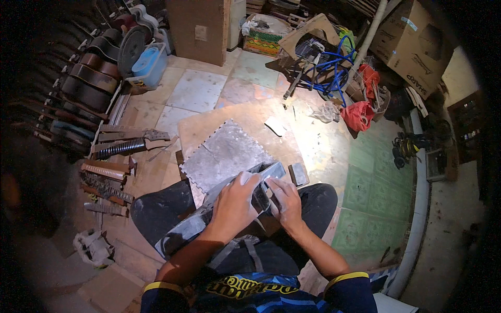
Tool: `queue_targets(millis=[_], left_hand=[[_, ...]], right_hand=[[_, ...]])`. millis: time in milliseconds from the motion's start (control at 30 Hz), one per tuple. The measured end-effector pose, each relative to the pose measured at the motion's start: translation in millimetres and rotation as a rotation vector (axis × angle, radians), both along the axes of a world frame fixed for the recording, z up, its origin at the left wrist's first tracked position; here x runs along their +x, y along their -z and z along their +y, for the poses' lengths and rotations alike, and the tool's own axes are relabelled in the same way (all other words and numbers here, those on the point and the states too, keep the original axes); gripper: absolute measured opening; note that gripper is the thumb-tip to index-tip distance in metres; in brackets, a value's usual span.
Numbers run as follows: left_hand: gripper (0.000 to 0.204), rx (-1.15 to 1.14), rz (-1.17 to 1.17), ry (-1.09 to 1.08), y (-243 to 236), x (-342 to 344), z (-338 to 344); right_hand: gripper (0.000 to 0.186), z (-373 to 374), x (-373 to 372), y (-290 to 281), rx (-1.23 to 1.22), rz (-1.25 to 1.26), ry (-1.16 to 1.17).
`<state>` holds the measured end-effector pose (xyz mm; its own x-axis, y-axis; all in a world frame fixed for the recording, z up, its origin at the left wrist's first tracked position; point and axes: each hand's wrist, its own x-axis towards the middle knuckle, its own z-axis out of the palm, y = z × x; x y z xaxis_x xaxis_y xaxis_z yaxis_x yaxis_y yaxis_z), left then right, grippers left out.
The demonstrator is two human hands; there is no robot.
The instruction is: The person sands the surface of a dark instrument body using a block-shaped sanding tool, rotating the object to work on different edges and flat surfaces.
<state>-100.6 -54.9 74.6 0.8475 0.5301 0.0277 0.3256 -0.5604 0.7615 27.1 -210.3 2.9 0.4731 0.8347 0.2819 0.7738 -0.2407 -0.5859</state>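
Observation:
A long, dusty dark grey hollow piece (188, 233), which looks like a guitar body, lies slantwise across my lap. Its box-like far end tilts up between my hands. My left hand (236, 201) is closed over its upper side, dust whitening the fingers. At the right end my right hand (286, 202) has its fingers bent against the edge; whether a small sheet or pad sits under them is hidden. Just beyond that hand, a small grey block (298, 174) rests on the board. A grey foam mat (224, 154) with toothed edges lies in front of me.
Guitar bodies (94, 68) stand in a rack at the left, with ribbed clamps or necks (121, 148) on the floor nearby. A blue tub (148, 65) stands behind. Tangled blue hose (342, 57), red bags (360, 117) and a large carton (412, 44) fill the far right.

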Motion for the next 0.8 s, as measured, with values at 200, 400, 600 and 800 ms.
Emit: queue_targets(millis=[200,400,600,800], left_hand=[[0.048,0.008,-0.018,0.025,2.2,4.8,-4.3],[0.048,0.050,-0.005,0.030,3.1,2.9,-2.9],[0.050,0.040,-0.049,0.032,3.1,-2.7,1.3],[0.048,0.012,-0.073,0.023,1.3,-7.9,3.2]], right_hand=[[0.057,-0.9,5.2,5.1,0.005,0.002,0.077],[0.053,5.2,19.6,18.0,0.040,-0.101,0.144],[0.053,8.3,23.5,15.5,0.032,-0.010,0.179],[0.053,12.4,16.8,10.2,0.059,0.012,0.114]])
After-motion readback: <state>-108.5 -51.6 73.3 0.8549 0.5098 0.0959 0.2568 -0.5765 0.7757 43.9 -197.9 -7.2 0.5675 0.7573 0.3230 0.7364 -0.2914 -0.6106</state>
